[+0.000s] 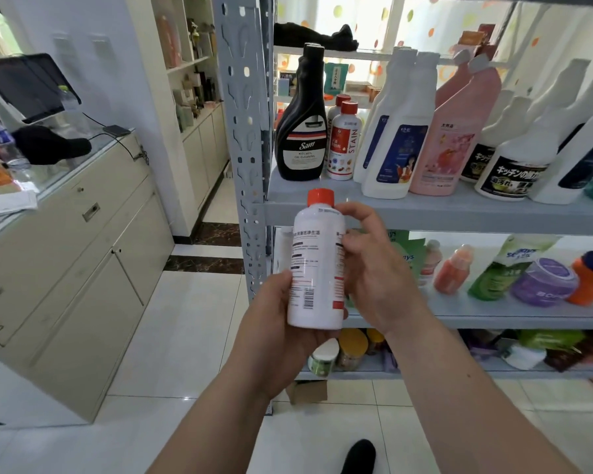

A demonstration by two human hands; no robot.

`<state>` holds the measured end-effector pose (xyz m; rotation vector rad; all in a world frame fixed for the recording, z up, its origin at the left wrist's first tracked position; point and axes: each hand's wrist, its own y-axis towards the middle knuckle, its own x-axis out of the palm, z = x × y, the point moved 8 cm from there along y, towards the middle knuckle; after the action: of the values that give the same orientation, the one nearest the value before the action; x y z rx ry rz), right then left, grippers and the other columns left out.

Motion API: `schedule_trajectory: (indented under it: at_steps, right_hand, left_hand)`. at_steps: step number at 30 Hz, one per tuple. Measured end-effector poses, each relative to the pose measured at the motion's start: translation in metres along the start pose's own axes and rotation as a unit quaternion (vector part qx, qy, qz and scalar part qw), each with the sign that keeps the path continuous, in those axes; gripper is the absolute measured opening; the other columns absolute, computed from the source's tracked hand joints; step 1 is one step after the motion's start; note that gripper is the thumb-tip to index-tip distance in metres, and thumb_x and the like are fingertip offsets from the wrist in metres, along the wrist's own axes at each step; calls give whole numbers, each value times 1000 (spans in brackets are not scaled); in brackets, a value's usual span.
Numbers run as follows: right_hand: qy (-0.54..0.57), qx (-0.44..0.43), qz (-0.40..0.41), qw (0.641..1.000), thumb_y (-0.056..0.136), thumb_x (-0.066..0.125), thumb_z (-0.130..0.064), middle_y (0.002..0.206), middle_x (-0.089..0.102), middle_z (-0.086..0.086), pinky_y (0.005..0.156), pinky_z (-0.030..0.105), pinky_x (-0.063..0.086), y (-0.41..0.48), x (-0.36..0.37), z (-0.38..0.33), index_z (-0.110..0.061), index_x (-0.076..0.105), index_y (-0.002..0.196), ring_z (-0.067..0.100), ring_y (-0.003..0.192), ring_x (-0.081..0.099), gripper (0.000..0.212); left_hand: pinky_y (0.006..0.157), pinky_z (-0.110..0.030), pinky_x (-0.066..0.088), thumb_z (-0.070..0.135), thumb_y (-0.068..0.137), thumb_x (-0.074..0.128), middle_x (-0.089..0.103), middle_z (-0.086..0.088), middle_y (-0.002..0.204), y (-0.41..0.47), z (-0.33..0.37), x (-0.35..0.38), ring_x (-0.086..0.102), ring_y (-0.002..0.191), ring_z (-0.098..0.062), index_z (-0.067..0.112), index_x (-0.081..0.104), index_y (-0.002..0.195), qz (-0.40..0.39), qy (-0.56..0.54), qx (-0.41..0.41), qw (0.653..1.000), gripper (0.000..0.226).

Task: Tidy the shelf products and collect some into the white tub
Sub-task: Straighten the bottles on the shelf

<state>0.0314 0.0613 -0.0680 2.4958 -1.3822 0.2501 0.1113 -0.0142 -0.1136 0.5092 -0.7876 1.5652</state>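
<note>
the bottle (317, 265) is facing away from the camera, so only its back label of small print and a barcode is showing, and the print is too fine to read. the left hand (274, 326) is hiding the bottle's base, and the right hand (377, 271) is covering part of its right side. the frame's right edge is cutting off the row of bottles on the shelf (425, 208), and the pouches and pots (543, 282) on the tier below are blurring into soft colour. jars (351, 350) on the lowest tier are sitting half hidden behind the wrists. the bottle is looking like smooth white plastic, a cylinder with rounded shoulders and a red cap (320, 197). the shelf is showing grey painted metal, with a slotted upright post (243, 131). on it a glossy black bottle (302, 138) with a waisted neck is standing beside two smaller red-capped bottles (344, 142), then tall white ones and a pink one (449, 145). the held bottle is standing nearly upright in the air in front of the shelf's edge, below the black bottle. the left hand is cupping it from beneath, thumb lying on the label's lower left, fingers curling round the base. the right hand is gripping its upper right side, fingers bending against the label.
</note>
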Motion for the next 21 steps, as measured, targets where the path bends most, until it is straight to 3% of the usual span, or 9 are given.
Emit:
schedule_trajectory:
  at_steps: [5, 7, 9, 12, 14, 17, 21]
  right_hand:
    - [-33, -23, 13, 999, 90, 72, -29, 100, 61, 6, 81, 40, 57, -6, -4, 0, -40, 70, 107, 19, 92, 65, 20]
    - [-29, -25, 21, 999, 89, 65, -33, 106, 61, 7, 78, 32, 56, -9, -4, 0, -35, 72, 112, 13, 93, 65, 24]
    - [-40, -29, 23, 999, 88, 60, -34, 110, 68, 0, 82, 33, 56, -10, -3, -1, -37, 74, 113, 10, 97, 65, 29]
    - [-50, -28, 29, 998, 90, 59, -34, 118, 72, -4, 94, 42, 58, -10, -3, -1, -40, 77, 111, 13, 108, 66, 28]
    - [-59, -21, 40, 997, 95, 58, -33, 120, 72, -4, 91, 43, 58, -10, -4, 0, -38, 75, 115, 17, 112, 66, 27]
    - [-74, 3, 29, 997, 96, 62, -44, 125, 69, -4, 91, 47, 59, -10, -2, 6, -40, 68, 126, 23, 115, 67, 30]
    - [-94, 15, -10, 995, 84, 74, -51, 126, 67, 9, 94, 52, 58, -11, 9, 16, -47, 62, 129, 26, 112, 70, 47]
  left_hand:
    - [55, -37, 61, 49, 97, 42, 69, -24, 97, -4, -3, -2, 70, 71, -34, 5, 58, 130, -23, -10, -29, 999, 58]
    - [52, -35, 61, 47, 97, 42, 69, -24, 97, -6, -5, -1, 70, 66, -32, 3, 70, 118, -41, -58, -50, 996, 56]
    - [49, -33, 61, 45, 94, 44, 69, -23, 95, -7, -7, 3, 71, 62, -30, 3, 78, 103, -72, -90, -68, 991, 55]
    - [47, -33, 61, 42, 95, 46, 69, -23, 99, -8, -9, 8, 73, 64, -32, -1, 74, 111, -104, -127, -93, 982, 54]
    - [48, -35, 61, 43, 98, 45, 69, -24, 106, -7, -10, 5, 74, 70, -35, -1, 65, 126, -92, -132, -97, 982, 56]
    - [50, -36, 62, 49, 99, 44, 67, -24, 121, -4, -6, -1, 74, 88, -38, 9, 51, 142, -57, -87, -62, 993, 59]
    - [56, -42, 62, 37, 87, 58, 75, -14, 103, -3, 13, -16, 75, 89, -34, 11, 47, 132, 53, 69, 74, 994, 53]
